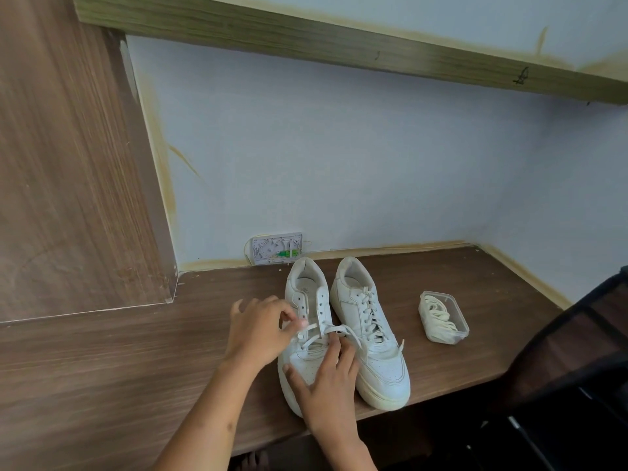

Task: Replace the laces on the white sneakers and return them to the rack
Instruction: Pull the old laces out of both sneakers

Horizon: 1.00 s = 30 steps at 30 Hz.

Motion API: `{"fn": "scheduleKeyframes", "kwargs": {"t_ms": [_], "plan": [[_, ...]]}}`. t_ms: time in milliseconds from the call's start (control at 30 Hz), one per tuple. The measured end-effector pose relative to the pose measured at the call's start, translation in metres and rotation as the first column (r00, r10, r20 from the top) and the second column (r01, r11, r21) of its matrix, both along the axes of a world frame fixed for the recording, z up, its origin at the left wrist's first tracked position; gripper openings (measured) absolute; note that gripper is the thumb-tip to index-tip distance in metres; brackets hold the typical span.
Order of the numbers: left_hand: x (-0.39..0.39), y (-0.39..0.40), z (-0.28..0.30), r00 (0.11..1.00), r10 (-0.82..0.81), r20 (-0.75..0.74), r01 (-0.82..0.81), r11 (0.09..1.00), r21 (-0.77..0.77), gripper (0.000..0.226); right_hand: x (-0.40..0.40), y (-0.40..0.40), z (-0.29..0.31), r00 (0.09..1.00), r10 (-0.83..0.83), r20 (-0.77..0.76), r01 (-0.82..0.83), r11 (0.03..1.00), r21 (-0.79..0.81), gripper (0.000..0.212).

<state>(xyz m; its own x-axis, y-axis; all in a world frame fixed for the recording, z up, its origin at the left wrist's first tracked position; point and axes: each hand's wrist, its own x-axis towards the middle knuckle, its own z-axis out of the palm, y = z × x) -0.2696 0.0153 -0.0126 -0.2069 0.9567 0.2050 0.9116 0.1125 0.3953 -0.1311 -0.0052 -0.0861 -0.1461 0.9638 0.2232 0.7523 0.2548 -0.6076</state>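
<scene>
Head view: a person stands at a wooden desk (458, 334) and works on two white sneakers, toes toward the person and heels toward the wall.

Left hand: the left hand (258, 331) is at the left side of the left sneaker (306, 334). Its thumb and forefinger pinch a lace (314, 329) near the eyelets; the other fingers are spread and hold nothing.

Right hand: the right hand (326, 382) lies over the toe of the same sneaker. Its fingers reach up to the crossed lace strands at the lower eyelets. If they pinch the lace or only press on it, I cannot tell.

Long axis: the sneaker runs from the right hand's wrist away toward the wall. The upper eyelets, which look empty, lie beyond both hands' fingertips.

Key relation: the lace crosses between the two hands, from the left hand's fingertips toward the right hand's fingers. I judge the next pull goes along this axis, away from the toe.

Nearer hand: the left hand is nearer to the empty eyelets on its side.

Right sneaker: the right sneaker (370, 334) is just beside the right hand, on its right, and touches the other shoe. It is fully laced.

Spare laces: a clear container (443, 317) with laces is further right, well apart from both hands.

Stage: I judge the lacing is in the middle; the rack is not visible.
</scene>
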Motion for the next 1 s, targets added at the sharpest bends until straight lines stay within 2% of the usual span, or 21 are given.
{"fn": "scheduleKeyframes", "kwargs": {"t_ms": [67,200,267,333,367,433,467,500,533,600,667,733,833,900,1000], "plan": [[0.004,0.0,-0.002,0.999,-0.039,-0.012,0.039,0.999,0.01,0.036,0.0,0.001,0.001,1.0,0.001,-0.008,-0.001,1.0,0.001,0.097],[0.015,0.001,0.001,0.996,-0.048,-0.072,0.051,0.998,0.041,0.014,0.002,0.003,0.006,1.0,0.018,0.008,-0.018,1.0,-0.005,0.099],[0.006,0.002,0.003,0.988,0.096,-0.12,-0.081,0.989,0.124,0.01,0.005,0.004,0.008,0.999,0.049,-0.009,-0.049,0.999,-0.004,0.095],[-0.011,0.0,0.006,0.949,0.306,-0.076,-0.289,0.941,0.179,0.01,0.008,0.003,0.009,0.994,0.07,-0.081,-0.069,0.997,0.015,0.089],[-0.02,-0.003,0.005,0.922,0.383,-0.052,-0.375,0.919,0.118,0.012,0.009,0.002,0.009,0.991,0.078,-0.11,-0.076,0.997,0.022,0.088],[-0.03,-0.007,0.004,0.891,0.448,-0.075,-0.454,0.871,-0.187,0.019,0.01,0.001,0.009,0.987,0.088,-0.133,-0.088,0.996,0.009,0.091],[-0.03,-0.008,0.002,0.895,0.437,-0.091,-0.44,0.829,-0.344,0.02,0.011,0.002,0.009,0.987,0.09,-0.133,-0.092,0.996,-0.01,0.095],[-0.027,-0.009,0.0,0.902,0.417,-0.107,-0.42,0.797,-0.434,0.018,0.011,0.003,0.01,0.987,0.093,-0.131,-0.098,0.995,-0.031,0.101],[-0.024,-0.008,-0.002,0.914,0.39,-0.111,-0.396,0.801,-0.449,0.016,0.013,0.005,0.01,0.987,0.101,-0.128,-0.109,0.993,-0.053,0.109],[-0.02,-0.006,-0.004,0.949,0.307,-0.072,-0.314,0.899,-0.306,0.015,0.016,0.011,0.011,0.984,0.136,-0.115,-0.147,0.985,-0.093,0.118],[-0.014,-0.004,-0.002,0.988,0.156,0.01,-0.155,0.986,-0.064,0.018,0.021,0.018,0.013,0.978,0.188,-0.094,-0.198,0.974,-0.112,0.112],[-0.006,-0.003,0.001,0.999,0.006,0.038,-0.009,0.997,0.081,0.024,0.025,0.025,0.016,0.967,0.249,-0.062,-0.254,0.962,-0.102,0.104],[0.005,0.002,-0.003,0.998,-0.037,-0.058,0.041,0.996,0.081,0.031,0.031,0.035,0.02,0.947,0.318,-0.045,-0.321,0.941,-0.109,0.098],[0.008,0.005,-0.005,0.996,-0.026,-0.088,0.033,0.996,0.083,0.025,0.033,0.038,0.02,0.942,0.332,-0.045,-0.335,0.936,-0.107,0.096],[0.009,0.008,0.001,0.994,-0.036,-0.108,0.048,0.993,0.111,0.013,0.029,0.034,0.015,0.953,0.298,0.05,-0.297,0.955,-0.026,0.094]]}}
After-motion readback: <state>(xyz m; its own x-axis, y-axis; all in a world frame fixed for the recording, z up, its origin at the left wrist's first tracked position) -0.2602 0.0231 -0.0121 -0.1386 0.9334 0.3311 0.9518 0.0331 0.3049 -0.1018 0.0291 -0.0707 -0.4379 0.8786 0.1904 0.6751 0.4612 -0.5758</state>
